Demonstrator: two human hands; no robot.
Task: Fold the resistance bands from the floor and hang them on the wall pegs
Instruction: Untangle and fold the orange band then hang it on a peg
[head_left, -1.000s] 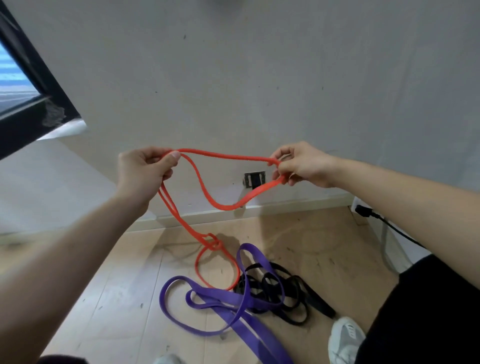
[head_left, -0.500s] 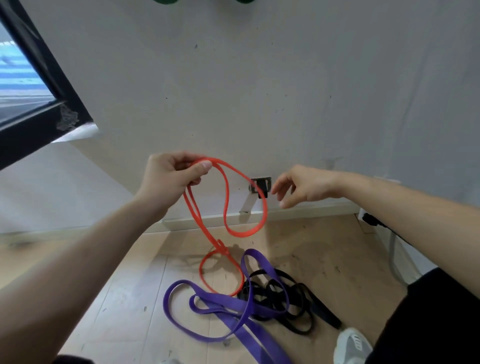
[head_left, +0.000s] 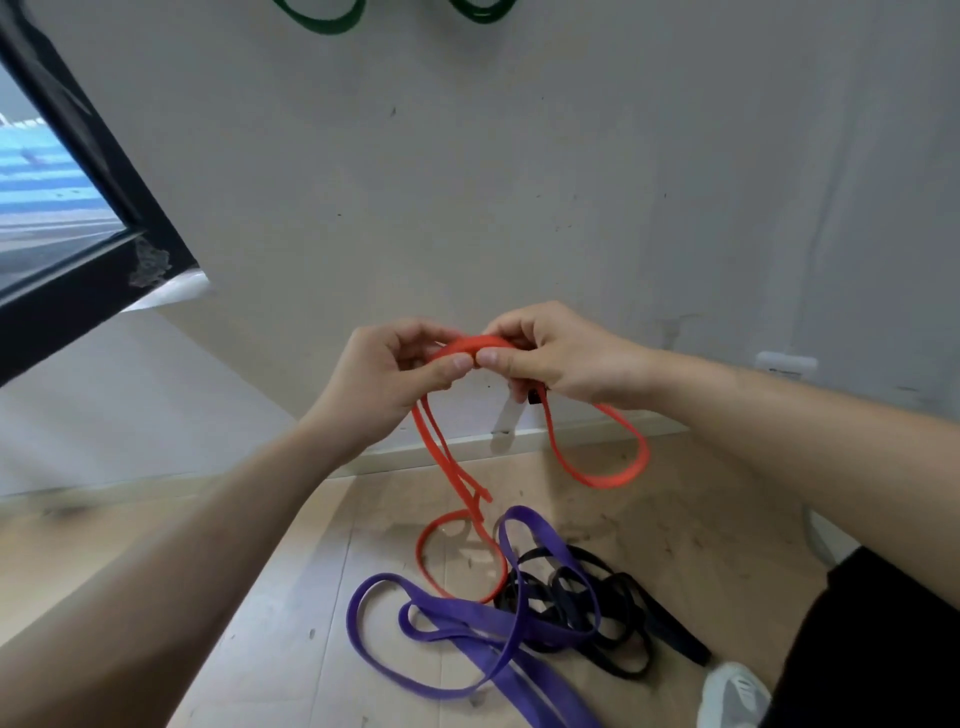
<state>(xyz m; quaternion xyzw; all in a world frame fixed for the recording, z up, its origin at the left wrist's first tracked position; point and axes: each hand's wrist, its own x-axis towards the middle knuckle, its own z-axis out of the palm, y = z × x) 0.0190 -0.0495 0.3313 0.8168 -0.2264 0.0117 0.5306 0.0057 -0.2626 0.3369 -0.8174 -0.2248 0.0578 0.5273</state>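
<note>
Half a second ago the right hand (head_left: 563, 358) hung free and apart from the left; it has since come across, and both hands now meet in front of the wall (head_left: 519, 182). Left hand (head_left: 384, 376) and right hand each have fingers curled and thumb tip pressed onto the gathered top of the orange resistance band (head_left: 470, 344), thumbs almost touching. From the left hand two orange strands drop and end in a loop on the wooden floor (head_left: 260, 649); from the right hand a second loop hangs in the air. A purple band (head_left: 519, 675) and a tangled black band (head_left: 670, 630) lie on the floor just beside that lower loop. Green bands (head_left: 318, 24) hang at the top edge of the wall.
</note>
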